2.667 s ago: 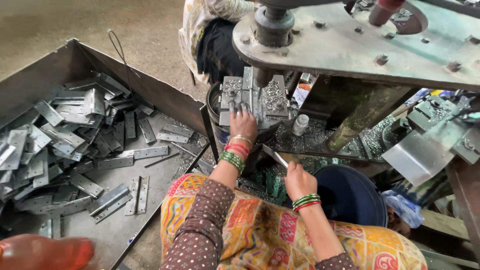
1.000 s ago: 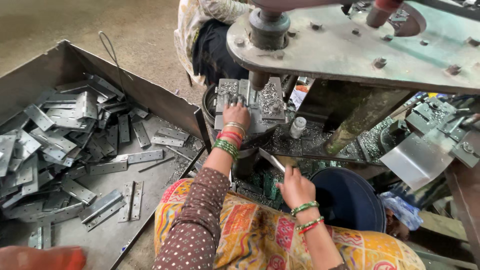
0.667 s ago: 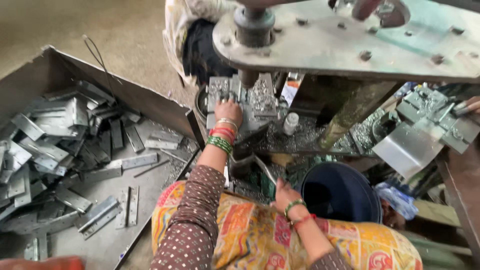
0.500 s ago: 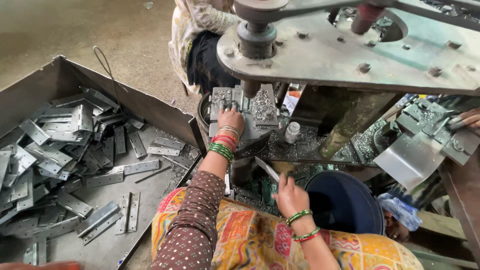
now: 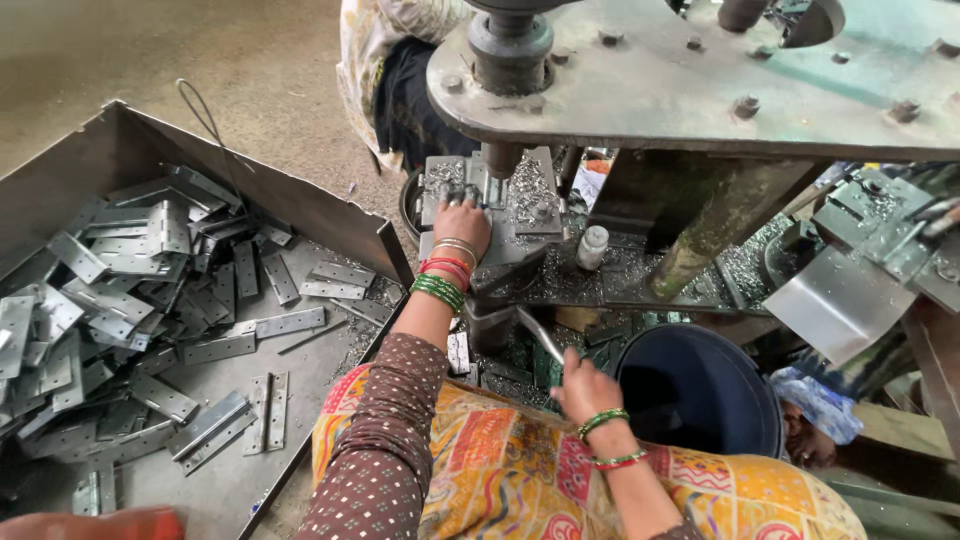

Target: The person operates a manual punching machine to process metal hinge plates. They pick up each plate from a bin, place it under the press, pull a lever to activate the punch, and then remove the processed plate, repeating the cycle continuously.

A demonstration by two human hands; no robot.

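While the left hand rests flat on the press bed, the right hand grips a metal rod above swarf-strewn floor.

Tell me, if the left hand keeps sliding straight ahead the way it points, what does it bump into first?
Probably the dark round steel ram of the grey metal press, coming down just past the left hand. The fingertips lie on the shaving-covered die block beneath it; depth is hard to judge.

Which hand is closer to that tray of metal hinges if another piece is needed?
Probably the left hand: it rests on the press die, on the side of the hinge tray. The right hand grips a metal lever.
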